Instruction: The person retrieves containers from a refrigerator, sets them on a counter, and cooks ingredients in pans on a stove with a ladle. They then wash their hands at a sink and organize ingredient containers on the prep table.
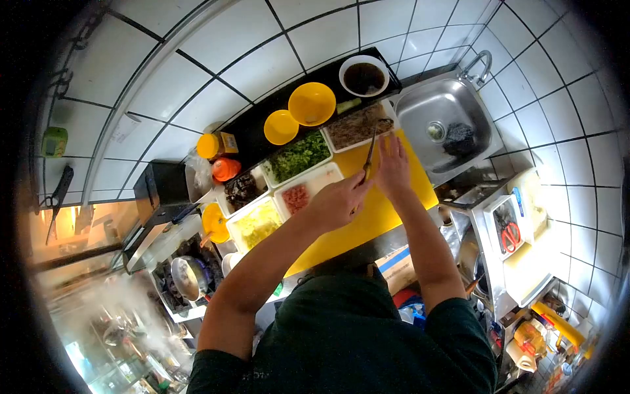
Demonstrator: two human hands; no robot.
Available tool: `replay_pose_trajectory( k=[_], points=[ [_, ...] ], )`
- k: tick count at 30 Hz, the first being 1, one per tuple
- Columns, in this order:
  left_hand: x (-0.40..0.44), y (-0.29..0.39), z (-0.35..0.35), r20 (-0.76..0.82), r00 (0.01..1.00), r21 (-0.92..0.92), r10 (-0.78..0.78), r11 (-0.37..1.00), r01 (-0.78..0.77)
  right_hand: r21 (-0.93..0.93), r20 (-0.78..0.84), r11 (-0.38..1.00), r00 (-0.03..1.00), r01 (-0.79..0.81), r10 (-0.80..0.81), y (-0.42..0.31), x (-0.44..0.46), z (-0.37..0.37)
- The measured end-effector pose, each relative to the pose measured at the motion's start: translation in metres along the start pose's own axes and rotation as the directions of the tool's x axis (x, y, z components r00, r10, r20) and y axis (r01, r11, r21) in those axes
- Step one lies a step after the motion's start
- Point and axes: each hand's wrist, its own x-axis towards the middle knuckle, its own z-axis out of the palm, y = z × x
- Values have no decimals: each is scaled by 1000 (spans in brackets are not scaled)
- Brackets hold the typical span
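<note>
In the head view, the left hand's [340, 200] grip is closed round the handle of a knife [372, 150], its blade pointing beyond the far edge of the yellow board [341, 236] toward some brown food [357, 133]. The right hand [394, 172] is over the board's far right part, fingers straight, curled round nothing visible; whatever lies beneath is hidden. Chopped greens [298, 157] sit left of the board, the sink [420, 98] right of it. Knife work seems in hand; the next move calls for keeping the right fingertips clear of the blade.
</note>
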Motion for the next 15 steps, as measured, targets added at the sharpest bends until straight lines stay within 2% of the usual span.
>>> replay_pose_trajectory(
  k=[1, 4, 7, 10, 13, 15],
  points=[
    [-2, 1, -4, 3, 1000, -32, -21, 999, 21, 1, 10, 1000, 1000, -7, 7, -2, 0, -3],
    [-7, -7, -3, -165, 986, -90, -21, 996, 6, 22, 7, 1000, 1000, -11, 11, -6, 0, -7],
    [-9, -6, -8, -167, 976, -179, -138, 978, 108, 26, -60, 999, 998, 28, -27, -1, -2, -2],
    [-8, -3, -10, -306, 934, -265, -184, 959, 102, 9, -58, 1000, 998, 19, -18, -1, -2, 0],
    [-7, -11, -7, -365, 891, -377, -269, 918, 123, 11, -54, 1000, 998, 18, -18, -3, -2, -3],
    [-7, -6, -8, -375, 831, -507, -412, 841, 188, 10, -46, 1000, 999, 11, -11, -3, -1, -3]
  ],
)
